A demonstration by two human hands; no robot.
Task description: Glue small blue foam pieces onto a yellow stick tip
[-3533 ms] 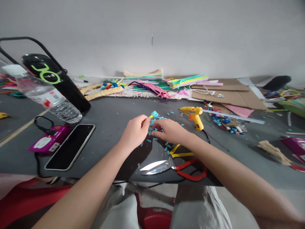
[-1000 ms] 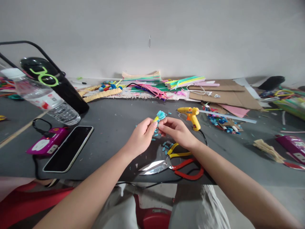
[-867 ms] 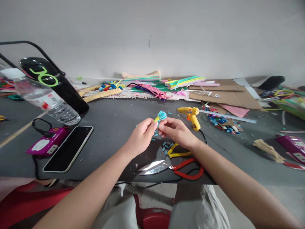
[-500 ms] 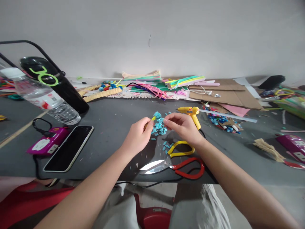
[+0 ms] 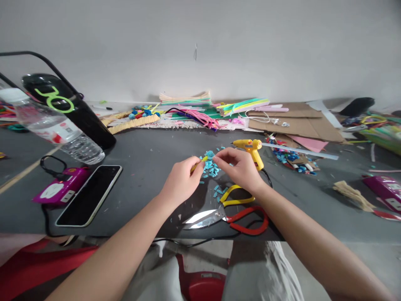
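Note:
My left hand (image 5: 181, 179) is closed around a thin yellow stick (image 5: 204, 159), whose tip points up and right and meets a light-blue tuft (image 5: 209, 155). My right hand (image 5: 239, 167) pinches at the right side of that tuft; whether anything sits between its fingertips is too small to tell. Below the fingers lies a loose pile of small light-blue pieces (image 5: 211, 168) on the grey table (image 5: 138, 167). Scissors with one yellow and one red handle (image 5: 247, 221) lie nearer the front edge, blades to the left. A yellow glue gun (image 5: 250, 149) rests behind my right hand.
At left are a phone (image 5: 89, 195), a purple power socket (image 5: 61, 186), a clear bottle (image 5: 56, 127) and a black bottle (image 5: 90, 119). Pipe cleaners (image 5: 244, 107) and cardboard (image 5: 300, 121) line the wall. Another purple socket (image 5: 384, 190) is at the right.
The yellow tip and the blue tuft have moved slightly down and right. My right fingertips are now closer to the tuft. The view has shifted a little.

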